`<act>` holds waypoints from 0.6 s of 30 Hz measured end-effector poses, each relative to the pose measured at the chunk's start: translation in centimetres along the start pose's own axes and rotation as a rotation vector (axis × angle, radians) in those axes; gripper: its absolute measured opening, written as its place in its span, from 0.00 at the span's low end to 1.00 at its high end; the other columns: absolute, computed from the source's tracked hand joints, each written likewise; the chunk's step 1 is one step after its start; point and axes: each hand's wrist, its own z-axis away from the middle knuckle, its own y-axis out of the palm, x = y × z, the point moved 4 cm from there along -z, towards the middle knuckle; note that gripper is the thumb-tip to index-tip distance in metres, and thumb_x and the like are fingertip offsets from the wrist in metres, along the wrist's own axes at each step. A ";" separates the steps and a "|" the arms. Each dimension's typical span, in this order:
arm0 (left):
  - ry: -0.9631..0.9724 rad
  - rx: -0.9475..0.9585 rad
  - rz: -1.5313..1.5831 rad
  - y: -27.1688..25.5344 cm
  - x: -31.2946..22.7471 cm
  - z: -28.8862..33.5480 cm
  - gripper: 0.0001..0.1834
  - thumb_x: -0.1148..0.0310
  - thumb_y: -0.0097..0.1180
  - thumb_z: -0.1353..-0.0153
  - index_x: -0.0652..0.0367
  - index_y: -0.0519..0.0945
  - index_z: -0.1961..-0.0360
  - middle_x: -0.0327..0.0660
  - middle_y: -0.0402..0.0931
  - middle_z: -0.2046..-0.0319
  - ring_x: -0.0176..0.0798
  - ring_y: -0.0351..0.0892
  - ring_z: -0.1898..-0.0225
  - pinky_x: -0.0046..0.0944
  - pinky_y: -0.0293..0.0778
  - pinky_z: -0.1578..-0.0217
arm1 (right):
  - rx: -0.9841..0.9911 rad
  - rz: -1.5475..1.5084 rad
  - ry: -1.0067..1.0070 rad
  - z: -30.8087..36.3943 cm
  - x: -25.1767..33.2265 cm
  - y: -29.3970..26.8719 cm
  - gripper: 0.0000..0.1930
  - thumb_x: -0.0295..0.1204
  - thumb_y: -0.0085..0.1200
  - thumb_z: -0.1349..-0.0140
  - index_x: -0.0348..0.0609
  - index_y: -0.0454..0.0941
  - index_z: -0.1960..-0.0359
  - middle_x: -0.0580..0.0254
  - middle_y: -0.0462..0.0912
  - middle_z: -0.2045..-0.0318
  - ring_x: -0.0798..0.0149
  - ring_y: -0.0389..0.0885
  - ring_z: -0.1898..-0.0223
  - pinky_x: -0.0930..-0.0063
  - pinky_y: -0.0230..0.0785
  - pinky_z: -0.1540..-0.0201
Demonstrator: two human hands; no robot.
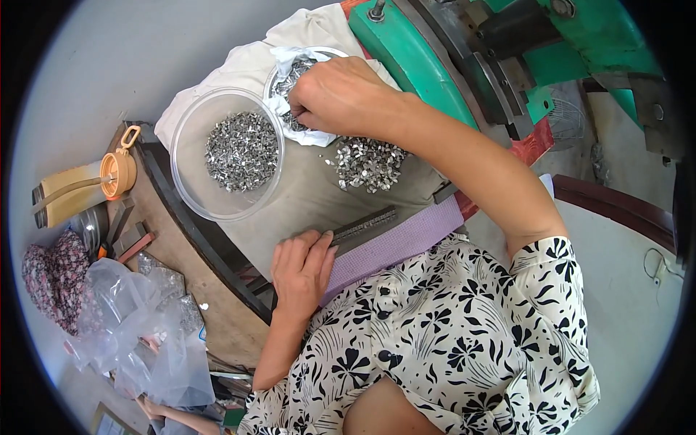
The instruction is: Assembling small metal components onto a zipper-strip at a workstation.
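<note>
My left hand [299, 272] rests at the near left of the cloth, its fingers closed over the left end of a narrow dark metal bar [366, 228]. A row of small metal pieces runs along the bar's top. My right hand [339, 93] reaches over a bowl [328, 52] lined with white plastic, fingers curled down among the shiny metal pieces [296, 74] inside. Its fingertips are partly hidden, so what they pinch cannot be made out. Below that hand lies a loose heap of small silvery pieces [368, 165]. To the left stands a clear round tub [190, 156] with many small metal pieces.
A purple textured mat [395, 250] edges the cloth-covered surface [290, 199] in front of me. Green machinery [417, 61] stands at the right. Farther left are an orange-capped bottle [118, 174], clear plastic bags [145, 319] and a patterned cloth [52, 279]. Another person's arm [177, 415] shows at lower left.
</note>
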 end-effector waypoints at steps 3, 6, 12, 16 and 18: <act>0.004 0.008 -0.012 -0.1 -0.1 -0.1 0.17 0.73 0.68 0.50 0.60 0.84 0.56 0.40 0.77 0.60 0.43 0.77 0.62 0.41 0.70 0.60 | -0.028 0.000 -0.020 -0.1 0.2 0.1 0.07 0.31 0.61 0.48 0.46 0.88 0.68 0.53 0.87 0.71 0.49 0.86 0.64 0.56 0.77 0.61; 0.008 0.002 -0.012 0.0 -0.1 0.0 0.18 0.73 0.68 0.50 0.60 0.84 0.55 0.40 0.77 0.60 0.42 0.77 0.62 0.41 0.70 0.59 | 0.003 0.008 -0.032 -0.4 0.5 -0.1 0.07 0.30 0.61 0.48 0.47 0.88 0.68 0.52 0.87 0.70 0.48 0.86 0.64 0.56 0.77 0.61; 0.024 0.015 -0.014 -0.1 -0.1 -0.2 0.18 0.73 0.68 0.50 0.60 0.84 0.55 0.40 0.77 0.60 0.42 0.77 0.62 0.41 0.70 0.59 | -0.001 -0.002 -0.053 -0.6 0.4 0.1 0.08 0.29 0.61 0.50 0.46 0.87 0.69 0.50 0.86 0.71 0.46 0.85 0.66 0.54 0.76 0.62; 0.029 0.022 -0.010 0.0 0.1 -0.4 0.18 0.74 0.68 0.50 0.60 0.84 0.55 0.40 0.77 0.60 0.43 0.77 0.62 0.41 0.70 0.59 | 0.036 -0.037 -0.050 -0.9 0.5 0.1 0.07 0.28 0.60 0.52 0.45 0.87 0.70 0.49 0.86 0.72 0.46 0.85 0.66 0.54 0.76 0.62; 0.005 0.044 0.020 0.0 0.3 -0.4 0.18 0.73 0.68 0.50 0.60 0.84 0.55 0.40 0.77 0.59 0.44 0.77 0.61 0.42 0.70 0.59 | 0.061 -0.030 -0.048 -1.0 0.7 -0.1 0.08 0.28 0.60 0.52 0.45 0.87 0.69 0.49 0.86 0.72 0.46 0.85 0.66 0.54 0.76 0.62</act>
